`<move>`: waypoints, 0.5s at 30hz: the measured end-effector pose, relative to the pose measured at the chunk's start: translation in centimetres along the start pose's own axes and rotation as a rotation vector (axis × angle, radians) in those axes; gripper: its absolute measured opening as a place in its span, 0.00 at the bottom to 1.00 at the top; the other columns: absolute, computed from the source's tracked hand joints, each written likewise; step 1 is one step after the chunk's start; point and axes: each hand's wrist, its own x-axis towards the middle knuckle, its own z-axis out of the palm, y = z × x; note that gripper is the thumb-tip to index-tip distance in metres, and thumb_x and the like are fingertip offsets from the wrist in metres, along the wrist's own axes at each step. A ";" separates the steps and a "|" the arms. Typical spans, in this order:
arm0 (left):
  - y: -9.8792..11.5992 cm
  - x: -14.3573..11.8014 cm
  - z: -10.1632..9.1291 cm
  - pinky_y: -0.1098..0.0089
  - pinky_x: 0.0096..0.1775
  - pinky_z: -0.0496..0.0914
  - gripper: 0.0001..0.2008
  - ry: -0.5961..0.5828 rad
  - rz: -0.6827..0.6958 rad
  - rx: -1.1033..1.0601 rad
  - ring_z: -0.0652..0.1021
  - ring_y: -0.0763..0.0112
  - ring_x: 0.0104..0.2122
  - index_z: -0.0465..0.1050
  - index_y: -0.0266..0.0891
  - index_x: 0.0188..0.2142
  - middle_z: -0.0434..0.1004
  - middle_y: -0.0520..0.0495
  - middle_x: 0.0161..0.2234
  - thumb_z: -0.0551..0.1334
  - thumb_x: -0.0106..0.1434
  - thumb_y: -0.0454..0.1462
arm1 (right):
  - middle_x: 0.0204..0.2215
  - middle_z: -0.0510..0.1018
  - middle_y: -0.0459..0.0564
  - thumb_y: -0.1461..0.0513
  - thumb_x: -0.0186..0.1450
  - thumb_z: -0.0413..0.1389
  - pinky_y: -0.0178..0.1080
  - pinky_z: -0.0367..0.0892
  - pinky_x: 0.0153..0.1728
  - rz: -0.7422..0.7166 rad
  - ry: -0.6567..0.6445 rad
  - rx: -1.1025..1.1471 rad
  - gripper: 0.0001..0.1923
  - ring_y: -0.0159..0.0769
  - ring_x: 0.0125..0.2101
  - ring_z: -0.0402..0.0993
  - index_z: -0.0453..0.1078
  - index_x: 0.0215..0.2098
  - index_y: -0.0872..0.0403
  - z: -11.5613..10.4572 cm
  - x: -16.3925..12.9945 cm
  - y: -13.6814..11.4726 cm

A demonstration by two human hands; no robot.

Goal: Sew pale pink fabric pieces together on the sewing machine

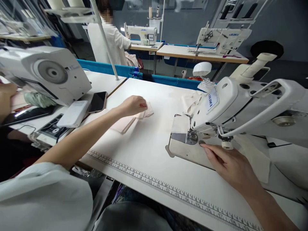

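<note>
My left hand reaches over the white sewing table, its fingers curled closed. Right below it lie folded pale pink fabric pieces; whether the fingers grip any of them is hidden. My right hand is beside the needle area of a white sewing machine. Its thumb and forefinger are pinched together near a small dark spot on the machine bed, and I cannot make out what they hold. Cream fabric is bunched behind the presser foot.
A printed ruler strip runs along the table's front edge. At left are a phone, a white rectangular device and another sewing machine. A person in white sits beyond a blue fabric trough.
</note>
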 end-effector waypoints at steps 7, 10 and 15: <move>-3.1 -1.8 1.6 0.73 0.33 0.67 0.12 -0.009 -0.058 -0.053 0.76 0.70 0.29 0.77 0.36 0.30 0.77 0.45 0.34 0.58 0.56 0.41 | 0.35 0.83 0.49 0.61 0.72 0.47 0.40 0.70 0.34 0.017 -0.051 0.057 0.14 0.37 0.31 0.80 0.74 0.43 0.56 0.4 -0.1 -0.3; -2.9 -1.6 1.8 0.72 0.34 0.67 0.13 0.007 -0.086 -0.076 0.76 0.69 0.29 0.77 0.36 0.29 0.78 0.45 0.34 0.58 0.56 0.42 | 0.33 0.83 0.49 0.61 0.72 0.48 0.40 0.69 0.33 0.021 -0.057 0.056 0.14 0.36 0.28 0.79 0.74 0.43 0.57 0.2 -0.3 0.0; -3.5 -1.7 0.9 0.72 0.34 0.69 0.15 0.020 -0.156 -0.128 0.77 0.68 0.31 0.76 0.36 0.30 0.79 0.45 0.34 0.57 0.56 0.45 | 0.33 0.83 0.48 0.61 0.72 0.49 0.39 0.69 0.33 0.042 -0.058 0.063 0.12 0.36 0.29 0.79 0.74 0.43 0.55 0.0 -0.3 0.1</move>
